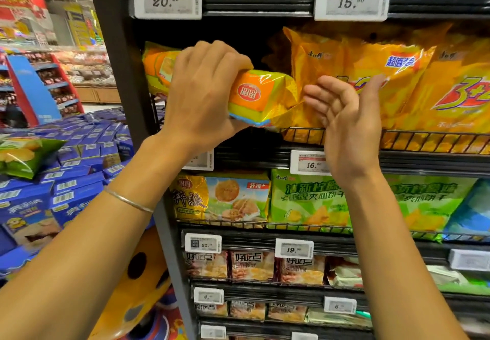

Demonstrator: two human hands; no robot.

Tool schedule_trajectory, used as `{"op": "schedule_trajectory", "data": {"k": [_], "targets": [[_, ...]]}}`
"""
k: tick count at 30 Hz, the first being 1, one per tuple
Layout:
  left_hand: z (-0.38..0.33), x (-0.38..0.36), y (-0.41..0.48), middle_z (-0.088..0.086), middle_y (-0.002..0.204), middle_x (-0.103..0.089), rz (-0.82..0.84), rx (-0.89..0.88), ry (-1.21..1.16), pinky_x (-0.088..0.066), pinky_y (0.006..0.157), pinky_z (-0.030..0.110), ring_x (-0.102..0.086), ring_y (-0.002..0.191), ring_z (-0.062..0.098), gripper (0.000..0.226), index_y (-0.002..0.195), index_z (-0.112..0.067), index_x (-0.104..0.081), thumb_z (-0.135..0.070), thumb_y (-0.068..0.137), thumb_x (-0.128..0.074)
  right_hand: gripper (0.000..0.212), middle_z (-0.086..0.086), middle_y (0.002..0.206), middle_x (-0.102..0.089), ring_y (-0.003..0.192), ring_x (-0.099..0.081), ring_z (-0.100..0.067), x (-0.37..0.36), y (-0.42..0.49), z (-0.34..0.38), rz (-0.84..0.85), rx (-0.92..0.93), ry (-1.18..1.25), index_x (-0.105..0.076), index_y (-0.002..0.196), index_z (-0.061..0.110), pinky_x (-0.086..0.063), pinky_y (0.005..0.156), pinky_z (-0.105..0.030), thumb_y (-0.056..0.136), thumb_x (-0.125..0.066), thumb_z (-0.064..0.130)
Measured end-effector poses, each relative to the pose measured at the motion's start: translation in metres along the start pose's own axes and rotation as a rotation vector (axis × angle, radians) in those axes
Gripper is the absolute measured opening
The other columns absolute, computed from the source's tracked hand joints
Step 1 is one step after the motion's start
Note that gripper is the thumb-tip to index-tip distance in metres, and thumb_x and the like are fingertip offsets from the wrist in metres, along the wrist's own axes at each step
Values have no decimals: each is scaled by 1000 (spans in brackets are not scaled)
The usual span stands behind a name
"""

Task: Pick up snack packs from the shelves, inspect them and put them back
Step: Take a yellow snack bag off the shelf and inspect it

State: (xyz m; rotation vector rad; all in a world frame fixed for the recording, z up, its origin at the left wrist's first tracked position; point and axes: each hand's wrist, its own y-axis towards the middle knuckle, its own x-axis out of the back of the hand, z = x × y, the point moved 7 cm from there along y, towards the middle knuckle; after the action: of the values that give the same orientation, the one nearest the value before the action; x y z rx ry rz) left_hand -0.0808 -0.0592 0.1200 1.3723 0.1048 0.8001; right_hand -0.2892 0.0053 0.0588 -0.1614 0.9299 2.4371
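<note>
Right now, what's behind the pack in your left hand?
Behind the orange-yellow snack pack that the left hand grips lie more packs of the same kind on the shelf. The hand covers most of them, so their count stays hidden.

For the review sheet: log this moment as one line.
left hand grips orange-yellow snack pack at shelf front | right hand open beside large orange bags | pack not fully on shelf

The left hand (204, 93) hides the orange pack's (261, 99) left half.

left grip (204, 93) curled closed, right grip (347, 122) open, fingers relaxed
</note>
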Motion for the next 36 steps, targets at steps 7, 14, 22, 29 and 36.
{"op": "schedule_trajectory", "data": {"k": [7,14,22,29,36], "targets": [[0,-1,10,16,121,-66,33,63,-19,-44,93,47,-61,109,36,69,125,-5,-64,-57,83,-76,78,-2,134,-67,122,-61,-15,-13,-5,-2,66,171,-133,-58,144,12,-46,107,-31,98,-19,63],[3,11,4,23,119,-65,64,-12,-9,-43,90,49,-61,106,43,69,123,1,-64,-57,85,-73,70,-8,152,-51,141,-48,-22,-17,-9,-9,195,331,-303,-46,152,7,-36,119,-50,107,-30,59],[18,29,21,20,125,-63,56,97,-279,-52,90,54,-62,111,34,81,130,3,-58,-57,81,-83,77,-9,151,-47,138,-49,-20,-22,-17,1,213,321,-352,-38,156,10,-44,113,-35,101,-47,63],[-11,39,10,26,120,-62,31,36,-350,-50,86,58,-61,106,40,74,123,9,-59,-48,84,-86,88,14,149,-45,141,-45,-9,-25,-21,9,204,418,-400,-38,154,29,-49,108,-34,82,-85,49],[-57,53,22,12,137,-62,-43,9,-106,-37,109,64,-58,131,33,90,139,-8,-60,-73,79,-77,73,-16,131,-64,122,-64,-38,15,-32,15,-44,418,-139,-56,132,35,-57,96,-57,72,-98,33]]}}
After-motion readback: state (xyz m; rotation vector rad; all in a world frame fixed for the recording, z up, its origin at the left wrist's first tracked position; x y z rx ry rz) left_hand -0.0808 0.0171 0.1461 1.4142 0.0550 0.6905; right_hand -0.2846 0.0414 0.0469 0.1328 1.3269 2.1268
